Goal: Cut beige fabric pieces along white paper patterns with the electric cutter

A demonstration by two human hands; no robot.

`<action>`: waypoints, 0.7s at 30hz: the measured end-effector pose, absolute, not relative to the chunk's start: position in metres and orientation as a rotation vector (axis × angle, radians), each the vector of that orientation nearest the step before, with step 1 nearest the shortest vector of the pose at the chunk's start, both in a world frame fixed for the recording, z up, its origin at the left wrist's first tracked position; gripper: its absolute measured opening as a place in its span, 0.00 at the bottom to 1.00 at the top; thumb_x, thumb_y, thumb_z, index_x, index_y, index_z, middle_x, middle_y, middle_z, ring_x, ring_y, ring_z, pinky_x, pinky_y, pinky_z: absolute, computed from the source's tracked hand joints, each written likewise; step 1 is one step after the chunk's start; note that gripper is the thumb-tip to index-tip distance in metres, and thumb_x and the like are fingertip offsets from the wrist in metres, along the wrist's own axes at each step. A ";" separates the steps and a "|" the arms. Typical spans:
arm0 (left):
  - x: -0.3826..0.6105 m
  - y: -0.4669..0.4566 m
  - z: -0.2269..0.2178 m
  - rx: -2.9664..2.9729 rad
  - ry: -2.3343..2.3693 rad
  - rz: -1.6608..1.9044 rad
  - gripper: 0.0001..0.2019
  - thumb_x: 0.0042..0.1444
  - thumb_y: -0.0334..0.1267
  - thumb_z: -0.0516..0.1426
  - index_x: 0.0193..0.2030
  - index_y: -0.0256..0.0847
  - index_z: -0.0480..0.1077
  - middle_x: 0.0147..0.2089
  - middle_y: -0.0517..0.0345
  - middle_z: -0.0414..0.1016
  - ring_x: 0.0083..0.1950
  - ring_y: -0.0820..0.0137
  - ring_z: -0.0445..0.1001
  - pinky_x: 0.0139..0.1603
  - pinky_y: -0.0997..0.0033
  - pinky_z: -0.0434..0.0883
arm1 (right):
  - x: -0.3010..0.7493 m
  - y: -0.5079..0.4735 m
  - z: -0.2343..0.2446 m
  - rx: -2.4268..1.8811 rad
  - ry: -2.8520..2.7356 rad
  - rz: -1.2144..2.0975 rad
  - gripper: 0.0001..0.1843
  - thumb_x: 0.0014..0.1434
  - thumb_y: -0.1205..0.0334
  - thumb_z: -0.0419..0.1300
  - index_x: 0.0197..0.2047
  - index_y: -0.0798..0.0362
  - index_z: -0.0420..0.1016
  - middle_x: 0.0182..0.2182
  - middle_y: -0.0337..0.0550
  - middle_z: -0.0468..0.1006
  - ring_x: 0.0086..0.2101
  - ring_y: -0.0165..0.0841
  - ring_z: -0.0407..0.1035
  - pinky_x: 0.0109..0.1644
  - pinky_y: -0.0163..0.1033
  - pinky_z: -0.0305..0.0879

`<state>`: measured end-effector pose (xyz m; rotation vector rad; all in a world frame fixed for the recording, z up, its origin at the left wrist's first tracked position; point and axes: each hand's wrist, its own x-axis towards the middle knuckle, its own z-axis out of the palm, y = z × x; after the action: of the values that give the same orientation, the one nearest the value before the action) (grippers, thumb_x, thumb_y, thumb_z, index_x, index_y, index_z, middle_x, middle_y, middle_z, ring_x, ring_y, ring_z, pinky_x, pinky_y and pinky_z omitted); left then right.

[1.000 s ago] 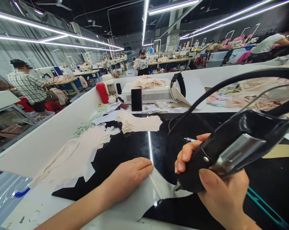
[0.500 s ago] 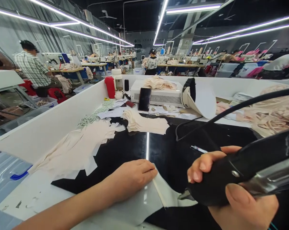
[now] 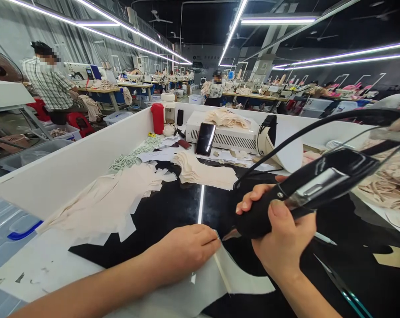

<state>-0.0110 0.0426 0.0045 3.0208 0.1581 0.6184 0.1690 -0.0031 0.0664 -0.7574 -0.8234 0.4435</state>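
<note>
My left hand (image 3: 191, 247) presses its closed fingers on the edge of a pale, thin fabric piece (image 3: 246, 278), which lies on the black work surface. From under the fingertips a narrow cream strip (image 3: 222, 271) runs along the fabric toward me. My right hand (image 3: 281, 234) is wrapped round a black corded hand tool (image 3: 322, 176) with a long silver lever along its body. The tool's metal tip (image 3: 231, 234) is just right of my left fingertips; whether it touches the fabric I cannot tell. Part of the fabric is hidden beneath my left forearm.
Pale cut pieces (image 3: 110, 198) lie at left, with a stack (image 3: 204, 170) ahead. Behind are a phone (image 3: 205, 138), a white box (image 3: 226, 137) and a red bottle (image 3: 158, 118). A pen (image 3: 325, 239) and a teal-handled pointed tool (image 3: 340, 285) lie at right.
My right hand has brought the black hand tool left and up, its tip now near my left fingertips. My left hand stays pressed on the fabric. The camera view has shifted slightly.
</note>
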 end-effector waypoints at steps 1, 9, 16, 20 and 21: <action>-0.011 0.043 0.004 3.015 0.155 0.619 0.12 0.77 0.26 0.51 0.58 0.29 0.75 0.55 0.44 0.82 0.57 0.60 0.82 0.62 0.64 0.81 | 0.169 -0.001 0.065 -0.762 -0.829 0.437 0.22 0.58 0.53 0.77 0.50 0.44 0.74 0.30 0.31 0.79 0.23 0.31 0.73 0.27 0.39 0.77; -0.011 0.043 0.006 3.015 0.140 0.617 0.12 0.76 0.25 0.51 0.57 0.28 0.75 0.53 0.43 0.81 0.57 0.60 0.82 0.61 0.64 0.82 | 0.168 0.000 0.060 -0.773 -0.838 0.442 0.21 0.59 0.55 0.75 0.50 0.45 0.73 0.31 0.30 0.79 0.23 0.31 0.74 0.27 0.40 0.77; -0.011 0.042 0.009 3.018 0.137 0.639 0.11 0.75 0.25 0.53 0.56 0.27 0.75 0.52 0.43 0.81 0.55 0.60 0.82 0.60 0.63 0.81 | 0.168 0.000 0.058 -0.742 -0.860 0.443 0.21 0.60 0.55 0.75 0.51 0.45 0.72 0.31 0.31 0.79 0.24 0.31 0.74 0.26 0.39 0.77; -0.011 0.043 0.010 3.024 0.143 0.636 0.10 0.76 0.25 0.53 0.55 0.29 0.75 0.52 0.44 0.82 0.54 0.62 0.82 0.61 0.64 0.81 | 0.168 0.000 0.056 -0.783 -0.865 0.430 0.20 0.62 0.57 0.73 0.52 0.45 0.71 0.32 0.31 0.79 0.24 0.31 0.74 0.28 0.40 0.77; -0.011 0.043 0.009 3.023 0.147 0.631 0.10 0.76 0.25 0.53 0.54 0.30 0.75 0.52 0.45 0.82 0.54 0.62 0.82 0.61 0.63 0.81 | 0.168 0.000 0.056 -0.790 -0.868 0.432 0.19 0.62 0.56 0.73 0.52 0.45 0.71 0.32 0.31 0.79 0.24 0.31 0.74 0.27 0.40 0.77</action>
<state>-0.0106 0.0431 0.0094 3.0229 0.1474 0.6314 0.1681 -0.0002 0.0559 -0.7902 -0.8684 0.4325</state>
